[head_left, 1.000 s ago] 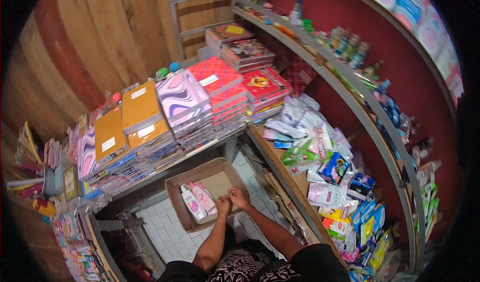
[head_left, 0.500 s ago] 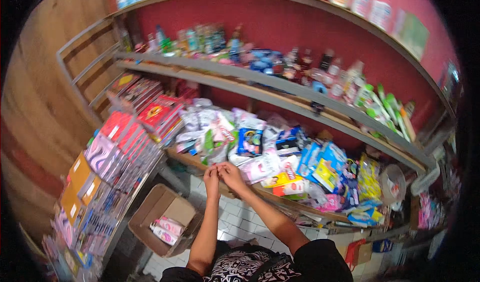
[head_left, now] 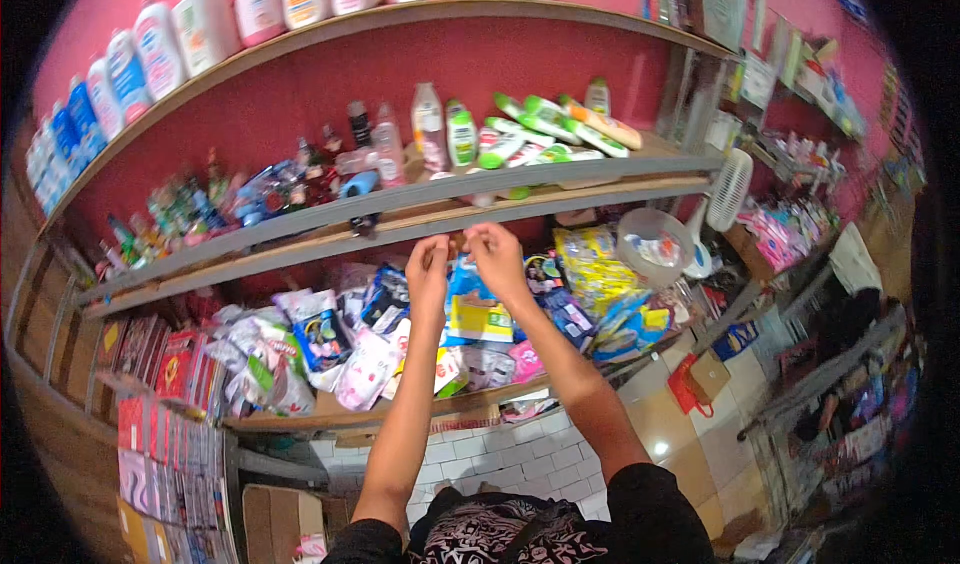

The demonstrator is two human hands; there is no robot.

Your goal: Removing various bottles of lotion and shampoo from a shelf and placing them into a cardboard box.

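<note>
Both my arms reach up to the front rail of the middle wooden shelf (head_left: pixel 300 232). My left hand (head_left: pixel 428 262) and my right hand (head_left: pixel 495 252) are close together just under that rail, fingers pinched. Whether anything small is between the fingers I cannot tell. Right below the hands, on the lower shelf (head_left: pixel 300 422), lies a blue and yellow packet (head_left: pixel 478 309) among several other soft packets. Above the hands, bottles and green tubes (head_left: pixel 545 129) stand and lie on the middle shelf.
White bottles (head_left: pixel 160 49) line the top shelf against a red wall. Stacked red and patterned packs (head_left: pixel 165 404) fill the left side. A clear plastic tub (head_left: pixel 652 249) and a white fan (head_left: pixel 728 189) sit at the right. A cardboard box (head_left: pixel 275 519) stands on the tiled floor.
My view has swung from the box on the floor up to the shelves. Both hands, held together throughout, have risen from the box to the rail of the middle shelf.
</note>
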